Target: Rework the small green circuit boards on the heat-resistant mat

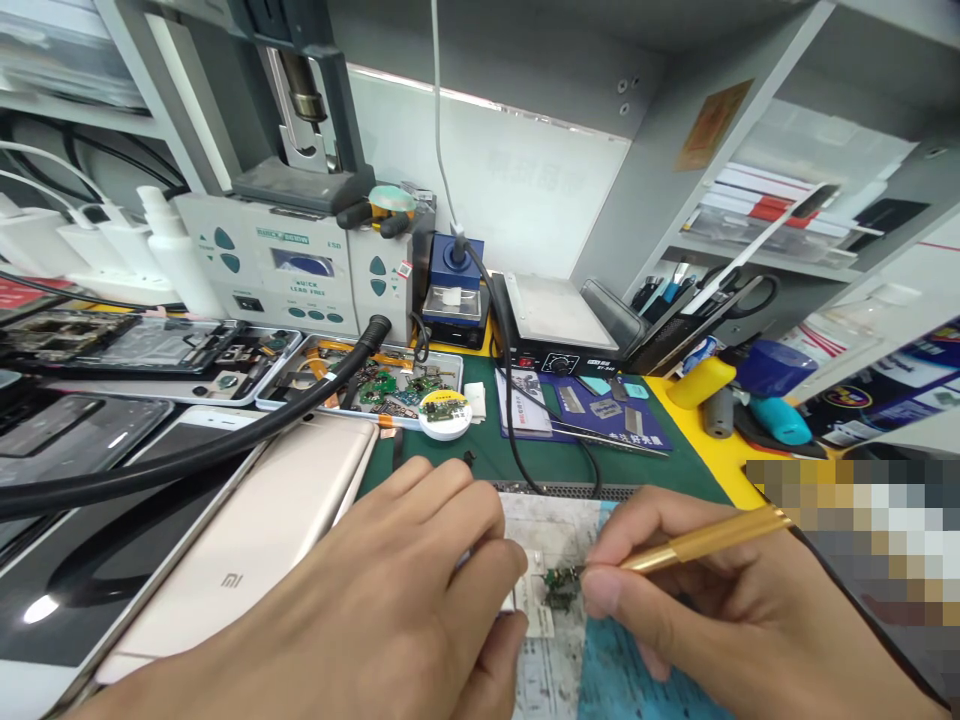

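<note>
Head view: in the lower right of the frame, my right hand pinches a slim gold tool between thumb and fingers, its front end at a small green circuit board. That board lies right of bottom centre, on a stained white-and-blue work surface. My left hand, bottom centre, has its fingers curled beside the board; I cannot tell what they grip. A gold phone lies at lower left.
</note>
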Tool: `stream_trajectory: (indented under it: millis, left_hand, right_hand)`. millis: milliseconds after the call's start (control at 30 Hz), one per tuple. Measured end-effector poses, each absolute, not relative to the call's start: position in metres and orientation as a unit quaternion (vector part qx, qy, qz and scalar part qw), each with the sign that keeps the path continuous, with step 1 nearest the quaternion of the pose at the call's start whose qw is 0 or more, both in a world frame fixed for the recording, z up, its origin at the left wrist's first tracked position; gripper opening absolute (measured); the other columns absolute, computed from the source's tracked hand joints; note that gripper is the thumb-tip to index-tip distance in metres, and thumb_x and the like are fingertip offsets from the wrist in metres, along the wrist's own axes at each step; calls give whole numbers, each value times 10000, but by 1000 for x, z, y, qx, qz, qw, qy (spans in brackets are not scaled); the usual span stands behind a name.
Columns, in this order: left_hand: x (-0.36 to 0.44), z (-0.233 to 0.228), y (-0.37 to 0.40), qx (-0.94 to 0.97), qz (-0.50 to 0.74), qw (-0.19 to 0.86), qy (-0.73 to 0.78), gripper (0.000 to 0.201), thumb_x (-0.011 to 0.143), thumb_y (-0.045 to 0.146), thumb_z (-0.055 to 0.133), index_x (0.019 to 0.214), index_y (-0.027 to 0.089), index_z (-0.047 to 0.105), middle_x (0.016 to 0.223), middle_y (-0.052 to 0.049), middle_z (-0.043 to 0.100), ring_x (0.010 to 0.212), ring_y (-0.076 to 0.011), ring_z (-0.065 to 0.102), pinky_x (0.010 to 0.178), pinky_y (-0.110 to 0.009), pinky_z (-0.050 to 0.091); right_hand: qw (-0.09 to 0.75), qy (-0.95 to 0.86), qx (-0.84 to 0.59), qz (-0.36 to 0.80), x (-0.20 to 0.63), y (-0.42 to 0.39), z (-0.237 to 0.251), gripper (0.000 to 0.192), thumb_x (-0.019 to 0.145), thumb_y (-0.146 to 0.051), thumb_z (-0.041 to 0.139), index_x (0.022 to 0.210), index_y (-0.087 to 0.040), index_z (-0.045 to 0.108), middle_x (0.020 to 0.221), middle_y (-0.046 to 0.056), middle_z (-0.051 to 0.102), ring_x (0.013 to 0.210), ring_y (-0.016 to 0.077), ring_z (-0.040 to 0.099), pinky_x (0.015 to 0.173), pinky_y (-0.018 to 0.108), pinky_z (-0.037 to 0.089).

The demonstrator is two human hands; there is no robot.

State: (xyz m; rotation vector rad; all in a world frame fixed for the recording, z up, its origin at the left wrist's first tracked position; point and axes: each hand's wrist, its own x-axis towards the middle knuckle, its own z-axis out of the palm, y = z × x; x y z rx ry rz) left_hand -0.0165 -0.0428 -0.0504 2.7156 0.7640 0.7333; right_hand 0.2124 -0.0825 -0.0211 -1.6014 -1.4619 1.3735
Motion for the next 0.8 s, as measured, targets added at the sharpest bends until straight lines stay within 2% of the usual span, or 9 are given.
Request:
stream_trajectory:
  millis: [233,567,800]
  left_hand:
    - [-15,-54,-42,928,271,74,246,119,938,171,526,824,176,562,854,-49,569,821,-233,515,714,-410,454]
    - [-13,-54,-41,924,254,110,264,74,922,169,567,859,204,554,887,-34,586,854,-232,532,795,-419,465]
    - [-13,-51,-41,930,257,94,246,98,923,146,544,839,197,537,863,-33,585,824,-227,524,759,-411,454]
  right_hand:
    - [273,-546,-600,517,213,-84,-22,279,841,-445,770,784,-211,629,537,-63,435,492,94,292,438,225,195]
    - [283,-529,-618,508,211,-85,-20,316,813,-467,785,755,-211,610,528,-65,429,484,90,282,439,224,188]
    - [286,-517,-618,518,210,-85,-19,328,808,-462,794,747,-208,596,515,-80,398,465,77,272,428,210,192]
